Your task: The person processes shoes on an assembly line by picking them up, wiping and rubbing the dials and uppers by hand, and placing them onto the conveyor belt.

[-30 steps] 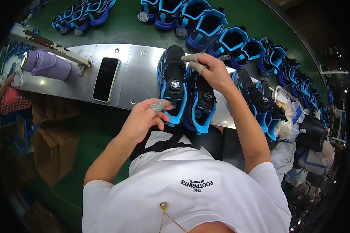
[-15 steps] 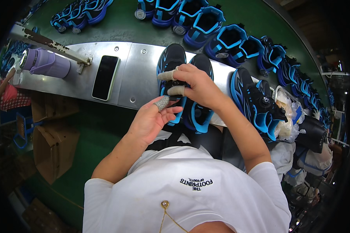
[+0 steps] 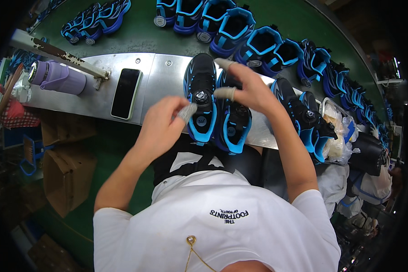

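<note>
The right hand [image 3: 251, 93] hides part of one black-and-blue shoe [image 3: 233, 120].

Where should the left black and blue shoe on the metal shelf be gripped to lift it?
Probably by the heel collar of the left shoe, coming from the near edge of the metal shelf. Its heel points toward the person and overhangs there, the opening faces up, and the other shoe crowds its right flank.

The scene is viewed from a single fisheye camera worn on the head, aimed steeply down at close range over the chest onto the metal counter [image 3: 167, 72]; straight edges are bent toward the rim.
</note>
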### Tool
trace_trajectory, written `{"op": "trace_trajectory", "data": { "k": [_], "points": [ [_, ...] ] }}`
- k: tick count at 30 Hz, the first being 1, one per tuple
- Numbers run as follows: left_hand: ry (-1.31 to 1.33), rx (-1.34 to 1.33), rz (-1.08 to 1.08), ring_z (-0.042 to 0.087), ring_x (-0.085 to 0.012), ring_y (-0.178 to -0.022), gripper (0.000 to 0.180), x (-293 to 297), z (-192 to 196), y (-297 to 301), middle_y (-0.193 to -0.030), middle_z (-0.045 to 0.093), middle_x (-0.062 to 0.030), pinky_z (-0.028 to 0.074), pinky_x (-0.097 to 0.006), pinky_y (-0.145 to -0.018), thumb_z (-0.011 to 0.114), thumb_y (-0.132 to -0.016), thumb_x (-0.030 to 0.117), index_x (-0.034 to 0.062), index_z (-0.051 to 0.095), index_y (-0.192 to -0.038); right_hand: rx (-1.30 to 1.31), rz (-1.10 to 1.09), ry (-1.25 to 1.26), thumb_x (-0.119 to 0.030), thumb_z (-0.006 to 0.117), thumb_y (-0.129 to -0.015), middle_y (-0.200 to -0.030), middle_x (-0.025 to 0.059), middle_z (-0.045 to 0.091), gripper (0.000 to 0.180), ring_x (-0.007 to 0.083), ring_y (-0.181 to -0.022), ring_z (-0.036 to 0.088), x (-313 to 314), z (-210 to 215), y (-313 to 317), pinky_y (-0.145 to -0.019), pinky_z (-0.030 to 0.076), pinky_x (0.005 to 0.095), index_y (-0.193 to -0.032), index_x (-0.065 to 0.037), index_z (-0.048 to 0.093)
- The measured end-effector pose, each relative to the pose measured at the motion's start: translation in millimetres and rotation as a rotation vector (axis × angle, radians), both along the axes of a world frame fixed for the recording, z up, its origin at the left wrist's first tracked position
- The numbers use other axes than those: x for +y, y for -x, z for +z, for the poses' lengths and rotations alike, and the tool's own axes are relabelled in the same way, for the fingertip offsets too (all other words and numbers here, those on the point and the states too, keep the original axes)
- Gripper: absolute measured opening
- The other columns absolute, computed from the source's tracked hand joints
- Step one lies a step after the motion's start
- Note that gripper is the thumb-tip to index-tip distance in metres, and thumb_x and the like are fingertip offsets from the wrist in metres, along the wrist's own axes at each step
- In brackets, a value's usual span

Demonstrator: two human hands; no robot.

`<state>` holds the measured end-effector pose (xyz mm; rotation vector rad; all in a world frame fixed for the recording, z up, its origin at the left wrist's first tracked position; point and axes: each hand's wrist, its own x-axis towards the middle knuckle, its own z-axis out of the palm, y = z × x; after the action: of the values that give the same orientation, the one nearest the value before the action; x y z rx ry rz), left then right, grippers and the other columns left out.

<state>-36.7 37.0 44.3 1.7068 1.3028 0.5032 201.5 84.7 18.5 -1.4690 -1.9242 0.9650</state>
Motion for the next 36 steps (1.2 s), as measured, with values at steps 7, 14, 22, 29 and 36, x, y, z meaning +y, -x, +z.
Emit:
{"op": "trace_trajectory", "data": {
  "k": [7, 14, 22, 29, 36],
  "points": [
    [-0.122, 0.531, -0.325, 0.061, -0.0373, -0.085, 0.03, 49.5, -22.3, -32.9, -0.089, 0.065, -0.0178, 0.048, -0.046, -0.073, 0.064, -0.073, 0.027, 0.0056, 0.062, -0.093, -0.114, 0.243, -0.056, -0.025, 0.079, -0.062, -0.106, 0.014, 0.057, 0.06, 0.0348, -0.104, 0.052, -27.9, -16.1, 31.2, -0.091, 0.043, 0.0418, -0.113, -0.004, 0.056],
    [-0.422, 0.52, -0.395, 0.062, -0.0342, -0.075, 0.027, 56.1, -21.0, -38.1, -0.077, 0.063, -0.0142, 0.049, -0.045, -0.066, 0.067, -0.067, 0.028, 0.0055, 0.063, -0.082, -0.168, 0.212, -0.194, -0.009, 0.072, -0.06, -0.101, 0.0116, 0.059, 0.048, 0.0332, -0.1, 0.055, -20.4, -21.5, 27.1, -0.086, 0.047, 0.0413, -0.106, -0.005, 0.057],
    [-0.188, -0.051, -0.164, 0.05, -0.0174, -0.07, 0.023, 43.4, -35.3, -12.2, -0.08, 0.051, -0.0035, 0.042, -0.03, -0.066, 0.069, -0.072, 0.009, 0.0038, 0.058, -0.091, 0.06, 0.318, -0.145, -0.021, 0.077, -0.067, -0.118, 0.0141, 0.059, 0.059, 0.0335, -0.108, 0.054, -8.3, -17.7, 13.4, -0.093, 0.044, 0.0387, -0.121, -0.007, 0.057],
    [-0.005, -0.219, -0.373, 0.046, -0.0131, -0.09, 0.038, 53.3, -43.8, 7.2, -0.097, 0.046, -0.0015, 0.037, -0.024, -0.08, 0.063, -0.081, 0.007, 0.0136, 0.063, -0.118, 0.177, 0.13, 0.131, -0.022, 0.073, -0.078, -0.116, 0.0144, 0.062, 0.044, 0.0283, -0.107, 0.059, -10.2, -9.1, -1.3, -0.092, 0.045, 0.0341, -0.118, -0.005, 0.062],
    [0.017, -0.212, -0.58, 0.046, -0.0161, -0.094, 0.037, 79.6, -50.5, 9.6, -0.097, 0.046, -0.0025, 0.037, -0.026, -0.084, 0.063, -0.082, 0.01, 0.0119, 0.064, -0.118, 0.109, 0.196, 0.008, -0.032, 0.073, -0.077, -0.125, 0.0228, 0.054, 0.057, 0.0368, -0.119, 0.049, -0.3, -13.4, 18.8, -0.099, 0.04, 0.0423, -0.125, -0.006, 0.056]
  ]
}}
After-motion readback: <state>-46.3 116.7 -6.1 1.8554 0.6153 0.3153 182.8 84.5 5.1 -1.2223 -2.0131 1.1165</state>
